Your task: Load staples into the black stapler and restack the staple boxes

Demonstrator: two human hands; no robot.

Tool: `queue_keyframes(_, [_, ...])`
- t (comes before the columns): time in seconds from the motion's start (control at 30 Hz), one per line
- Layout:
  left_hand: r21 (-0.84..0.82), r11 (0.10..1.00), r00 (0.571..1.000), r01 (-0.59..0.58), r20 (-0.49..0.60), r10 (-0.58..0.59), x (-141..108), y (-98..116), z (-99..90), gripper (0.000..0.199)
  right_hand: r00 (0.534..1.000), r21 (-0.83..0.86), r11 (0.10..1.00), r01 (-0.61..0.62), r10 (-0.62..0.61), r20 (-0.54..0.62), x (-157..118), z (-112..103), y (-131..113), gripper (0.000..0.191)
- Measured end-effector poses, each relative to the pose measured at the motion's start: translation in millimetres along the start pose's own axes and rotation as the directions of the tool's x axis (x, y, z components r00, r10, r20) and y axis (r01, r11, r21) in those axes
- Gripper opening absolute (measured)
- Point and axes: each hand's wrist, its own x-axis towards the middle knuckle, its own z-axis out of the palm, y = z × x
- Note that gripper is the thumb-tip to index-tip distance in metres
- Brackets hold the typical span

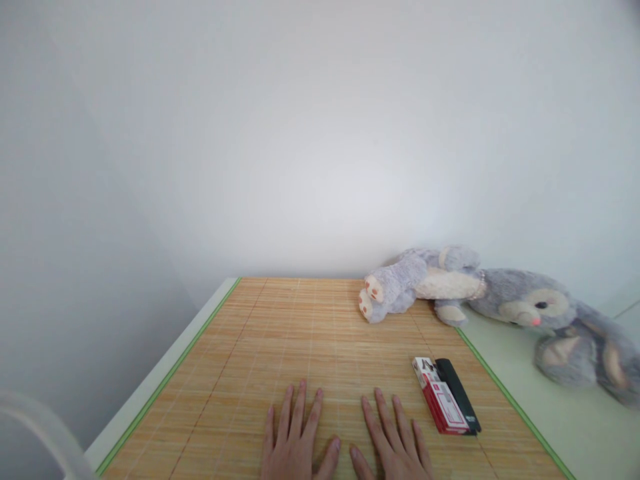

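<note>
My left hand (293, 443) lies flat on the bamboo mat (310, 333), its fingers spread and holding nothing. To its right, my right hand (393, 443) rests palm down in the same way, also bare. Just beyond the right hand's little finger lies a red and white box (443, 400), with a small printed picture at its far end. Against the box's right side is a dark green stapler-like object (459, 395), long and narrow; its exact kind is hard to make out. Neither hand touches them.
A grey plush rabbit (450, 283) lies on its side along the back right, its head (530, 300) and long ears past the mat's green edge, on the pale tabletop (525, 380). A white wall stands behind. A pale curved bar (47, 423) shows at lower left.
</note>
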Motion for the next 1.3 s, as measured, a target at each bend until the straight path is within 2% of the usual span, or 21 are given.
queue_keyframes(0.3, [0.015, 1.0, 0.999, 0.021, 0.034, -0.021, 0, 4, -4.8, 0.068, 0.999, -0.065, 0.998, 0.017, -0.014, 0.048, 1, -4, -1, 0.068])
queue_keyframes(0.5, [-0.011, 0.999, 0.998, 0.031, 0.051, -0.031, 1, 5, -7.1, 0.067, 0.998, 0.005, 0.999, 0.033, -0.033, 0.053, 2, -4, 4, 0.067])
queue_keyframes(0.67, [-0.048, 0.998, 0.998, 0.04, 0.044, -0.038, 0, 6, -10.1, 0.066, 1.0, 0.049, 0.999, -0.018, 0.017, 0.025, 1, -4, 2, 0.068])
queue_keyframes(0.73, [-0.06, 0.997, 0.998, 0.042, 0.04, -0.04, 0, 7, -13.4, 0.065, 0.999, 0.101, 0.995, -0.018, 0.013, 0.049, 1, -4, 4, 0.067])
queue_keyframes(0.83, [-0.113, 0.99, 0.996, 0.085, 0.042, -0.081, 1, 13, -16.7, 0.063, 0.988, 0.234, 0.971, -0.054, 0.017, 0.157, 4, -9, 9, 0.064])
queue_keyframes(0.9, [-0.229, 0.964, 0.991, 0.131, 0.042, -0.125, 3, 27, -13.8, 0.062, 0.967, 0.393, 0.91, -0.131, 0.031, 0.252, 11, -23, 12, 0.065])
queue_keyframes(0.93, [-0.335, 0.933, 0.992, 0.13, 0.046, -0.122, 3, 38, -10.2, 0.063, 0.958, 0.49, 0.852, -0.185, 0.045, 0.284, 16, -34, 14, 0.067])
queue_keyframes(0.97, [-0.465, 0.878, 0.994, 0.113, 0.051, -0.1, 4, 53, -5.3, 0.064, 0.953, 0.584, 0.776, -0.238, 0.07, 0.296, 22, -48, 19, 0.068])
queue_keyframes(1.0, [-0.614, 0.786, 0.997, 0.07, 0.054, -0.047, 6, 70, 0.4, 0.066, 0.951, 0.671, 0.684, -0.287, 0.121, 0.283, 30, -64, 25, 0.07])
queue_keyframes(1.07, [-0.875, 0.483, 0.997, 0.02, 0.053, 0.054, 12, 111, 12.0, 0.069, 0.944, 0.769, 0.563, -0.303, 0.287, 0.161, 47, -94, 46, 0.071])
queue_keyframes(1.13, [-0.977, 0.187, 0.993, 0.101, 0.111, 0.044, 22, 156, 19.5, 0.079, 0.89, 0.805, 0.516, -0.294, 0.455, 0.033, 64, -115, 77, 0.07])
queue_keyframes(1.17, [-0.978, 0.029, 0.979, 0.205, 0.205, 0.013, 29, 178, 20.9, 0.083, 0.858, 0.819, 0.491, -0.296, 0.513, 0.002, 71, -119, 95, 0.069])
queue_keyframes(1.2, [-0.952, -0.105, 0.956, 0.289, 0.292, -0.014, 38, 198, 20.6, 0.089, 0.83, 0.85, 0.423, -0.314, 0.557, 0.03, 76, -119, 113, 0.07])
queue_keyframes(1.23, [-0.915, -0.227, 0.936, 0.335, 0.351, -0.035, 46, 216, 19.2, 0.093, 0.811, 0.889, 0.306, -0.341, 0.575, 0.113, 80, -115, 130, 0.071])
queue_keyframes(1.27, [-0.874, -0.345, 0.923, 0.342, 0.381, -0.049, 55, 232, 16.9, 0.092, 0.797, 0.909, 0.18, -0.377, 0.563, 0.219, 83, -109, 144, 0.073])
queue_keyframes(1.3, [-0.827, -0.435, 0.909, 0.357, 0.414, -0.041, 63, 246, 14.3, 0.089, 0.774, 0.9, 0.098, -0.425, 0.556, 0.305, 85, -100, 155, 0.072])
